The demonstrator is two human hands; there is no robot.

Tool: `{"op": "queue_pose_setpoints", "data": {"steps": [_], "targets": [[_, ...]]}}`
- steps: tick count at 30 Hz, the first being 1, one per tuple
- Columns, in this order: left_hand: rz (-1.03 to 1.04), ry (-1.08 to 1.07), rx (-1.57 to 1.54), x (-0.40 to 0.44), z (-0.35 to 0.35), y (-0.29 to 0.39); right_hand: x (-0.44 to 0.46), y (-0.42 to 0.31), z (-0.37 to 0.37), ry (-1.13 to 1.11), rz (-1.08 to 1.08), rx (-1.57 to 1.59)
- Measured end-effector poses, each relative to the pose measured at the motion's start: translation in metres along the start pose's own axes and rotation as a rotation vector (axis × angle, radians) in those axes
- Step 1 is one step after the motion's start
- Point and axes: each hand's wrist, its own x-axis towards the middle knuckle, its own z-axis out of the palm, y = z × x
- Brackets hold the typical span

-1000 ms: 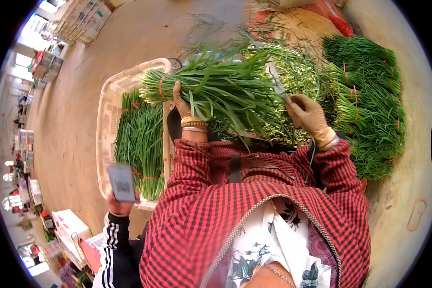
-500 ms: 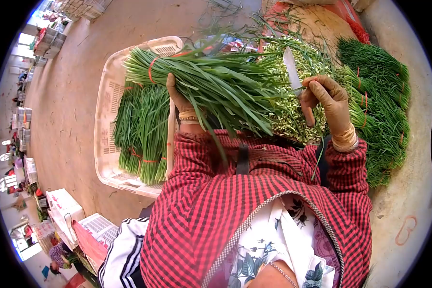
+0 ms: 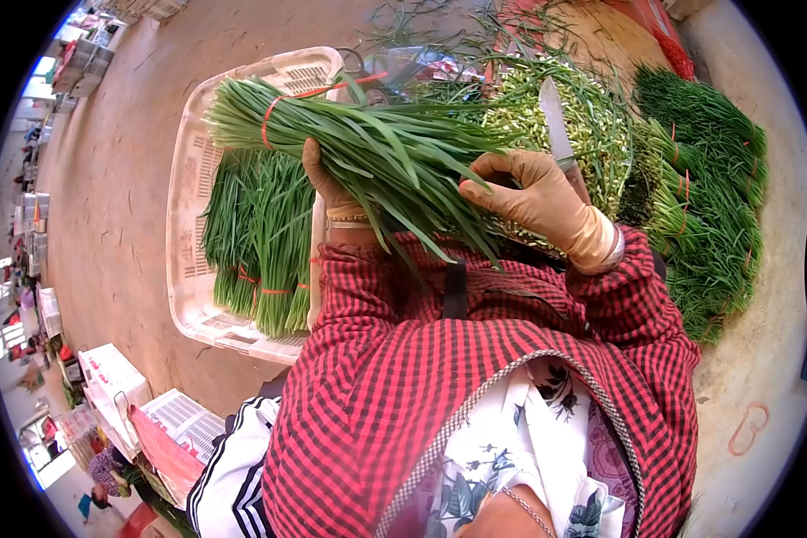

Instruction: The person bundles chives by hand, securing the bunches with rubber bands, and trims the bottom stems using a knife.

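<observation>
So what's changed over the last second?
The bound bundle shifted left, farther over the crate. The right hand moved left to its leaf tips; whether it released the knife is unclear. Another person's hand, holding a device, left view. Unchanged: the left hand grips the bundle; bunches stay in the crate.

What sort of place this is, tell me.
Likely a vegetable packing shed or market hall: red-banded bundles of long green leaves in a pale rectangular plastic crate, more bundles piled at right, and a white rectangular box beyond.

The right hand (image 3: 542, 199) has moved across to the leaf ends of the green bunch (image 3: 368, 143).
</observation>
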Motion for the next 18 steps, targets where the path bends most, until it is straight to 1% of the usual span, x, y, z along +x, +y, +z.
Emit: {"op": "queue_pose_setpoints", "data": {"steps": [1,3,4,6,7,8,10,12,13,14,16,17,18], "targets": [[-0.027,-0.014,-0.051,-0.004,0.005,0.001,0.002,0.003,0.002,-0.008,0.044,-0.028],[-0.020,-0.029,-0.031,-0.004,0.002,0.001,0.001,0.000,0.004,-0.019,0.120,-0.028],[-0.015,-0.045,-0.013,-0.005,0.001,0.001,0.000,0.005,0.005,-0.025,0.123,-0.027],[-0.013,-0.053,0.007,-0.007,0.005,-0.001,-0.002,0.016,0.002,0.039,-0.247,-0.327],[-0.014,-0.065,0.031,-0.008,0.006,-0.001,-0.002,0.013,-0.004,0.059,-0.203,-0.452],[-0.014,-0.063,0.025,-0.007,0.005,-0.001,-0.003,0.011,-0.006,0.096,-0.143,-0.270],[-0.032,-0.074,0.002,-0.006,-0.001,-0.007,-0.008,0.006,-0.025,0.274,0.018,0.127],[-0.058,-0.078,-0.019,-0.006,-0.005,-0.009,0.003,0.010,-0.039,0.500,-0.359,0.151],[-0.065,-0.047,-0.025,-0.006,-0.003,-0.009,-0.001,0.001,-0.045,0.598,-0.270,0.009],[-0.073,-0.017,-0.029,-0.006,-0.002,-0.008,-0.002,-0.005,-0.047,0.599,-0.269,0.009],[-0.094,-0.032,-0.043,-0.004,-0.008,-0.011,-0.006,-0.017,-0.048,0.556,-0.441,-0.330],[-0.112,-0.048,-0.057,-0.003,-0.011,-0.012,-0.016,-0.028,-0.042,0.392,-0.273,-0.187],[-0.113,-0.047,-0.057,-0.004,-0.008,-0.012,-0.016,-0.032,-0.034,0.393,-0.272,-0.186]]}}
